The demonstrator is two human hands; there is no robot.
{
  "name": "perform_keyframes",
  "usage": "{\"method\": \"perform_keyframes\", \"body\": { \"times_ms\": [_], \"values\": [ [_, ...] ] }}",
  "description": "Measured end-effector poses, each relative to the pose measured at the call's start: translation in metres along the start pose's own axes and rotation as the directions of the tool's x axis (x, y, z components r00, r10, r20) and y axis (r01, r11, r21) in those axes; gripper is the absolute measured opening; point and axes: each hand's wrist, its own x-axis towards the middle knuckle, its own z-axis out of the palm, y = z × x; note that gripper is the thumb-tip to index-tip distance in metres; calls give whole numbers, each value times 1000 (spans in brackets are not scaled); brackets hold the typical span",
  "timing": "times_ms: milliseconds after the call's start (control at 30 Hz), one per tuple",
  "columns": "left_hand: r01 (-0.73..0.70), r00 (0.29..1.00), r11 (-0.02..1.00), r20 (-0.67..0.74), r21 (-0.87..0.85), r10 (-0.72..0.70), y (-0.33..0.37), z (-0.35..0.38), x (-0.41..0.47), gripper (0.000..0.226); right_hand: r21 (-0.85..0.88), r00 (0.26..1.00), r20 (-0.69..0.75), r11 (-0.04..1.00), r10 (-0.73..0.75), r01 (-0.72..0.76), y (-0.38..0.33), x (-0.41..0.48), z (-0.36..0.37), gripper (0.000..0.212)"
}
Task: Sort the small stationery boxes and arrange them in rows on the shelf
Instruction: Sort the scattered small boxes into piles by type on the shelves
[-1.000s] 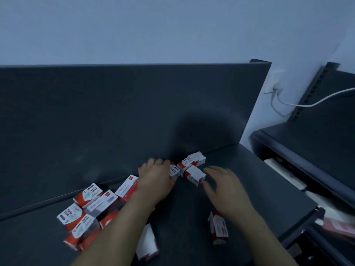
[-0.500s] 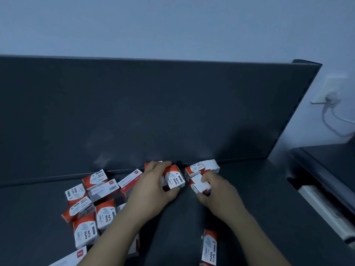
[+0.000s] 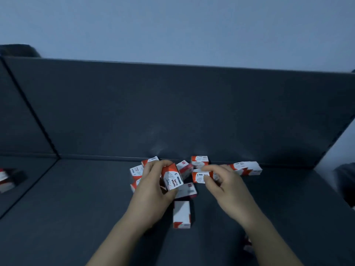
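Two hands are gripping small red-and-white stationery boxes over a dark shelf (image 3: 76, 204).

Nearest, a flat box (image 3: 181, 214) is lying white face up on the shelf between the forearms, and a half-hidden box (image 3: 187, 191) is lying just beyond it, partly under the left hand. The left hand (image 3: 153, 191) is curling fingers and thumb round a paper-clip box (image 3: 172, 179), holding it tilted so its "PAPER CLIPS 3" label is showing. Just beside it, the right hand (image 3: 227, 186) is pinching a second box (image 3: 200, 175) between thumb and fingertips. Behind the hands, more are lying scattered: a cluster of boxes (image 3: 137, 170) at the left, a rear box (image 3: 199, 161) close to the back panel (image 3: 172, 112), and a long box (image 3: 247, 168) at the right.
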Motion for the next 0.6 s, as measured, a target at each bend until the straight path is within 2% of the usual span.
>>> {"method": "perform_keyframes", "body": {
  "times_ms": [233, 433, 600],
  "values": [
    [74, 988, 996, -131, -41, -78, -43, -108, -53, 54, 165, 995, 13, 982, -100, 96, -82, -9, 88, 24],
    [113, 964, 993, -245, 36, -100, -90, -194, -100, 54, 235, 985, 103, 966, -140, 112, -155, -20, 162, 45],
    [249, 922, 968, -315, 42, -224, -126, -250, -128, 61, 280, 960, 173, 946, -219, 165, -201, -21, 207, 29]
  ]
}}
